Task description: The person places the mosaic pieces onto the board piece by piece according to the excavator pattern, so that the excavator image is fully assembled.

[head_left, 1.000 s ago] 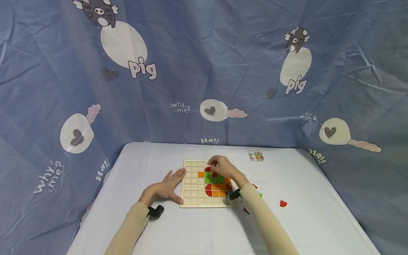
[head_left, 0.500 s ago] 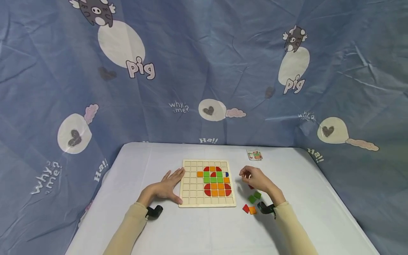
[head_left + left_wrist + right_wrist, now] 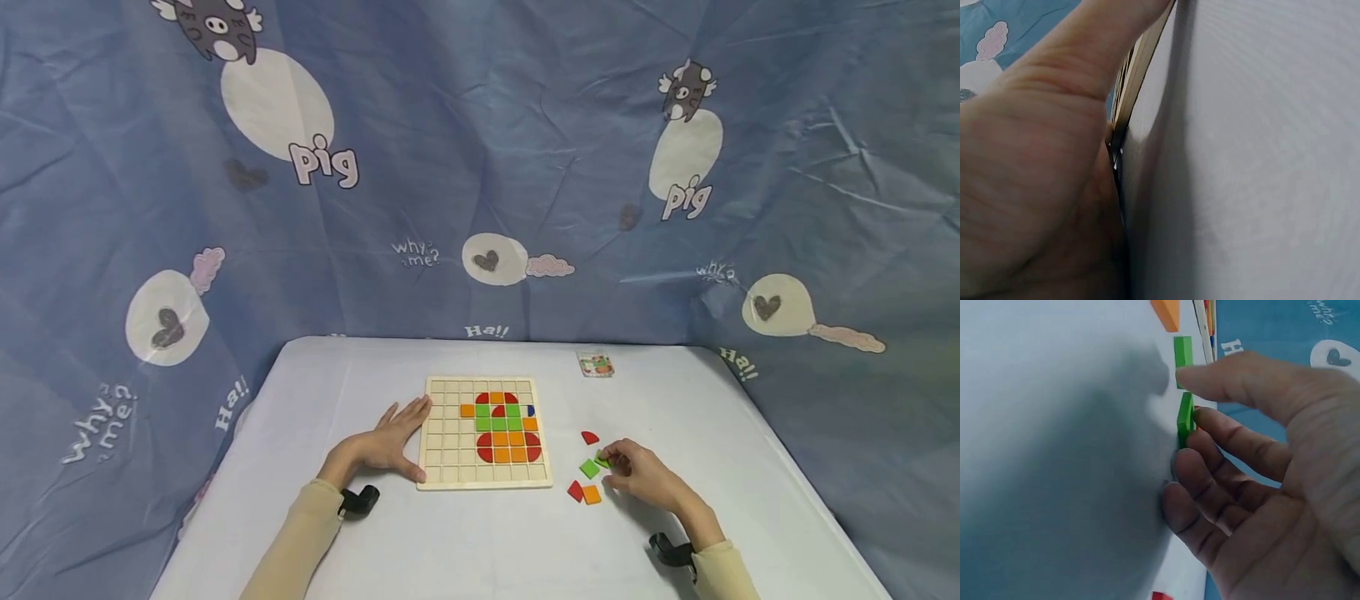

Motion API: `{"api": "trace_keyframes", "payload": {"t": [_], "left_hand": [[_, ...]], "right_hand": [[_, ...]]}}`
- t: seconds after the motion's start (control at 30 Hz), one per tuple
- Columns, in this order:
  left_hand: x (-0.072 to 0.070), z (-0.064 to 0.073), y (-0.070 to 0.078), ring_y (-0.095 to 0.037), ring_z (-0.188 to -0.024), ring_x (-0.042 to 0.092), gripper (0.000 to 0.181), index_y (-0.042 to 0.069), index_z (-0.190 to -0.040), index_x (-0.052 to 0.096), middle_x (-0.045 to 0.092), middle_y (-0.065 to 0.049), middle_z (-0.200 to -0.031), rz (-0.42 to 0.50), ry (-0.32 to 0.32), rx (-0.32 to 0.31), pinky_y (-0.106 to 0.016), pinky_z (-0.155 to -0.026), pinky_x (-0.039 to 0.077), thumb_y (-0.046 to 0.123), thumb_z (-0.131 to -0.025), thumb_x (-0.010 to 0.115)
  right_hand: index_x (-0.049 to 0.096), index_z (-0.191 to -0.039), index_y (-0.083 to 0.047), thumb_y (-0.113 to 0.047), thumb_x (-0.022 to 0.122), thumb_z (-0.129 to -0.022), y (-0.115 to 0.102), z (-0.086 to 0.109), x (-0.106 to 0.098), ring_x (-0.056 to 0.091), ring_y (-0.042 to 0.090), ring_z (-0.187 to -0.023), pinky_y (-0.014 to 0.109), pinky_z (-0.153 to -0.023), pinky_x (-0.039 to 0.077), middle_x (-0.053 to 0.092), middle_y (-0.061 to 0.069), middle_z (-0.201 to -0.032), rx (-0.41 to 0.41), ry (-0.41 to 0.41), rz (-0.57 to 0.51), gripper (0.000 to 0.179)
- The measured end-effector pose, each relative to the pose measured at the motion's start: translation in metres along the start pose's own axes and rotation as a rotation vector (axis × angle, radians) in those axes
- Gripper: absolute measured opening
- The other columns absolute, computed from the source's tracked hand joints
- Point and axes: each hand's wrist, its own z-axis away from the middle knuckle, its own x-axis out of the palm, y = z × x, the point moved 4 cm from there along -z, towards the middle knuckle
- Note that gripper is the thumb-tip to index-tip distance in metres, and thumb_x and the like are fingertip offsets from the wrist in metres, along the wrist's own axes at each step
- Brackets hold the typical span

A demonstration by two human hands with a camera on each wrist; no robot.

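Observation:
My left hand (image 3: 387,443) rests at the left edge of the wooden grid board (image 3: 448,454), fingers spread, with fingertips and thumb touching the rim. Colored tiles fill part of the board: green and orange squares, red quarter rounds and a small blue piece. To the right of the board, my right hand (image 3: 647,477) reaches a green square tile (image 3: 1185,419). Its fingertips touch this tile, which stands tilted off the table, while the thumb is apart from it. Another green tile (image 3: 589,469) lies close by, near the thumb in the right wrist view.
Two red quarter-round tiles, a farther one (image 3: 590,437) and a nearer one (image 3: 575,491), lie between board and right hand. An orange tile (image 3: 592,495) adjoins the nearer one. Toward the back of the white table (image 3: 480,550) sits a small picture card (image 3: 596,365).
From above the board my right hand has moved right, then nearer to the body, down to the loose green tiles. The tile it touches has tipped up. My left hand stays at the board.

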Motion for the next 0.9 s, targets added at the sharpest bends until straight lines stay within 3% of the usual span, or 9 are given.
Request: {"api": "trace_keyframes", "payload": {"t": [0.3, 0.67, 0.9], "left_hand": [[-0.002, 0.002, 0.000, -0.032, -0.151, -0.002, 0.132, 0.001, -0.154, 0.004, -0.002, -0.014, -0.163, -0.001, 0.010, 0.005, -0.056, -0.120, -0.008, 0.058, -0.064, 0.082], [-0.002, 0.000, 0.000, -0.033, -0.151, -0.003, 0.132, 0.001, -0.154, 0.004, -0.002, -0.014, -0.163, 0.006, 0.013, 0.004, -0.056, -0.120, -0.009, 0.056, -0.064, 0.083], [0.000, -0.001, -0.001, -0.031, -0.151, -0.004, 0.132, 0.002, -0.154, 0.002, -0.005, -0.013, -0.163, 0.003, 0.000, 0.005, -0.056, -0.120, -0.009, 0.057, -0.065, 0.082]], "right_hand": [[0.065, -0.109, -0.011, -0.006, 0.077, -0.079, 0.009, -0.001, 0.003, 0.052, 0.009, -0.080, 0.019, -0.067, 0.047, 0.059, -0.002, -0.097, -0.038, 0.093, 0.023, 0.033], [0.068, -0.114, -0.013, -0.005, 0.074, -0.082, 0.001, -0.015, -0.001, 0.049, 0.010, -0.081, 0.019, -0.066, 0.045, 0.057, -0.004, -0.095, -0.043, 0.060, 0.084, 0.034], [0.068, -0.115, -0.015, -0.007, 0.074, -0.082, -0.003, -0.024, 0.002, 0.050, 0.010, -0.086, 0.021, -0.072, 0.047, 0.058, -0.004, -0.107, -0.082, 0.037, 0.115, 0.035]]}}
